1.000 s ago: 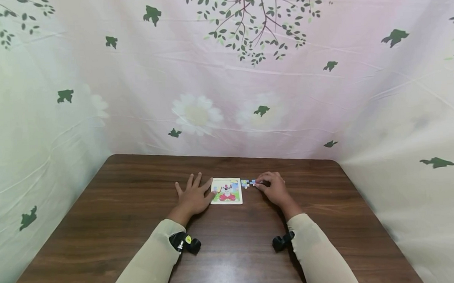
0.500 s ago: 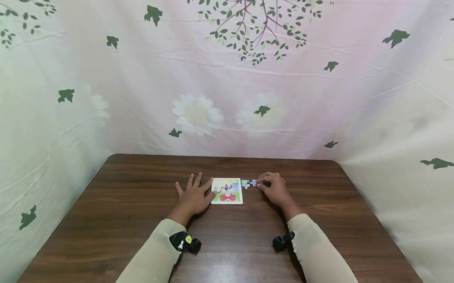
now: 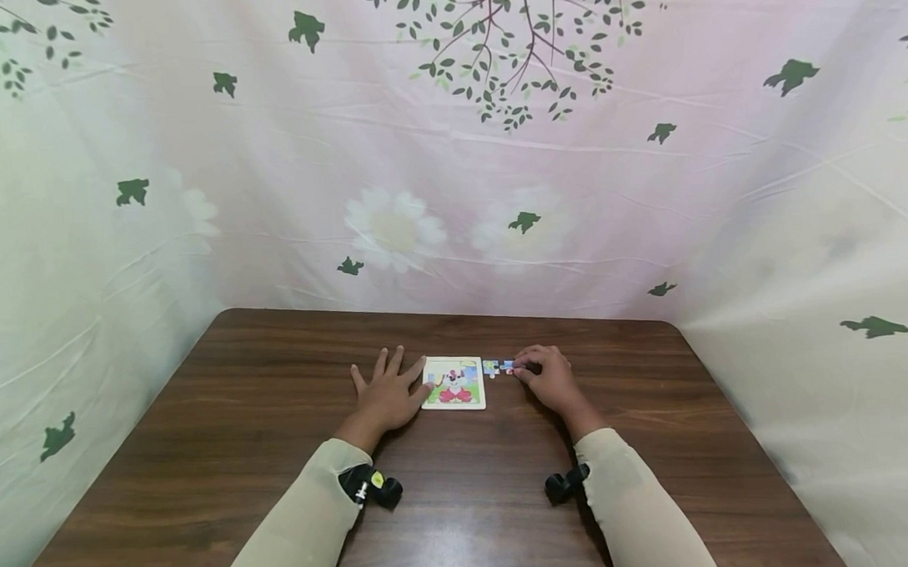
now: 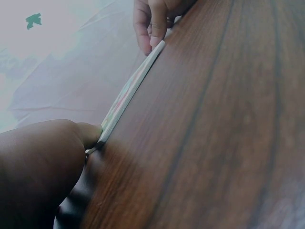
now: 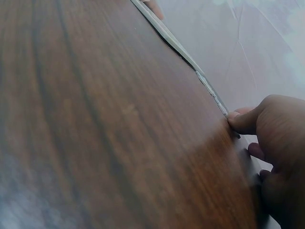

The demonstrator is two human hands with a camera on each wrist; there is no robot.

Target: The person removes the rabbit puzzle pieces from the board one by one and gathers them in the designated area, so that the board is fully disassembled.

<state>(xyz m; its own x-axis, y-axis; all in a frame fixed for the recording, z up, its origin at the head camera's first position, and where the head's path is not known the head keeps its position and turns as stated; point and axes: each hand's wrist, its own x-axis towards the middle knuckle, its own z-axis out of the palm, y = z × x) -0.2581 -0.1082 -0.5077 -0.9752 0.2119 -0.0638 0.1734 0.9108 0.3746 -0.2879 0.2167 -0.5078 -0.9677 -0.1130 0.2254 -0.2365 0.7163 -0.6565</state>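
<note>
A white-framed jigsaw puzzle board [image 3: 454,392] lies flat on the table, its picture showing a cartoon figure in red. My left hand [image 3: 386,401] rests at its left side, fingers spread, with the thumb lying over the frame's edge. To the right of the board is one small blue and yellow puzzle piece [image 3: 490,367]. Beside that, a second puzzle piece [image 3: 508,366] is pinched between the thumb and fingers of my right hand [image 3: 549,380], which partly hide it. The right wrist view shows the right thumb [image 5: 243,123] at the end of a thin line of pieces on the tabletop.
The dark wooden table [image 3: 461,500] has rounded far corners. A printed cloth [image 3: 449,150] with leaves and flowers hangs behind it and on both sides. A small black camera [image 3: 386,492] sits on the left wrist, another black camera [image 3: 559,487] on the right.
My right fingertips have shifted very slightly to the right, and a little more of the puzzle piece shows. The left hand and the board have stayed in place.
</note>
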